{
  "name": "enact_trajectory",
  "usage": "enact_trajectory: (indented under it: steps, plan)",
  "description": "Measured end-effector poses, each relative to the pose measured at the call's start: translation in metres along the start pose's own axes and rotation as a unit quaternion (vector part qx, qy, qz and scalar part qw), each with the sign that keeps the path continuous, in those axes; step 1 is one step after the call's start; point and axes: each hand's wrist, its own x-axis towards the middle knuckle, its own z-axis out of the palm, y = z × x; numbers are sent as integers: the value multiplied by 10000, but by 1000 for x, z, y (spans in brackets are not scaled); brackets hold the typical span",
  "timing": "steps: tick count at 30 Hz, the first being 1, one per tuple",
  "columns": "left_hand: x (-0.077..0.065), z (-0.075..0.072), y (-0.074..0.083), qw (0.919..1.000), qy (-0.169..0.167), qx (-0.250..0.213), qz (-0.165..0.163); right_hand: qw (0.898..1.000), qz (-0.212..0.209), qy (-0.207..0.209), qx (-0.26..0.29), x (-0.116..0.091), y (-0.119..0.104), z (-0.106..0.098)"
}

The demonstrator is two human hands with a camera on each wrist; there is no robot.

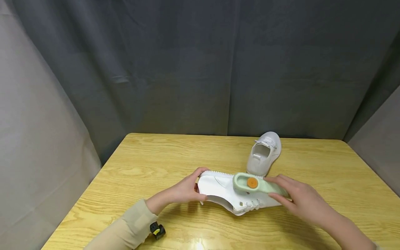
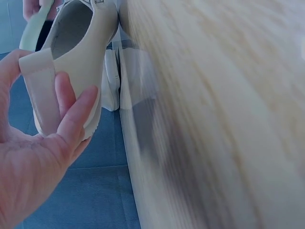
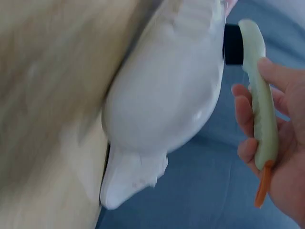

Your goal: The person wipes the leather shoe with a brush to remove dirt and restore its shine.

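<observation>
A white lace-up sneaker [image 1: 217,187] is held on its side over the table's front half, its opening towards me. My left hand [image 1: 185,189] grips it by the heel, thumb on one side and fingers on the other. In my right hand [image 1: 303,201] is a pale green shoe brush [image 1: 265,188] with an orange button [image 1: 252,182] on its head. The right wrist view shows its dark bristles [image 3: 233,45] against the sneaker's side, and an orange loop [image 3: 263,188] at the handle's end. The fingers wrap around the brush handle.
A second white sneaker [image 1: 257,161] stands upright behind the held one, toe pointing to the back. Both are at a wooden table [image 1: 150,152]. A dark grey curtain [image 1: 175,69] hangs behind the table, with pale cloth [image 1: 40,121] at the left.
</observation>
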Motion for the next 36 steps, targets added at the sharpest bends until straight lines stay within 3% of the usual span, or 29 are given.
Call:
enact_trajectory:
  steps: [5,8,18,24,27,36]
  plan:
    - [0,0,-1,10000,-20,26,-9,9984,319,346,-307,1,12,-8]
    - [0,0,0,10000,-25,57,-47,9986,291,371,-236,-1,10,-10]
    - [-1,-1,1,9999,-3,71,-100,9981,-549,202,178,-8,-15,-6]
    - [-1,-2,2,10000,7,59,-59,9938,-940,-250,534,-13,-24,2]
    - [0,-2,3,10000,-14,88,-25,9951,-731,-372,554,-15,-23,3]
    - [1,-1,2,10000,-60,-10,-6,9992,396,90,-14,-15,7,-8]
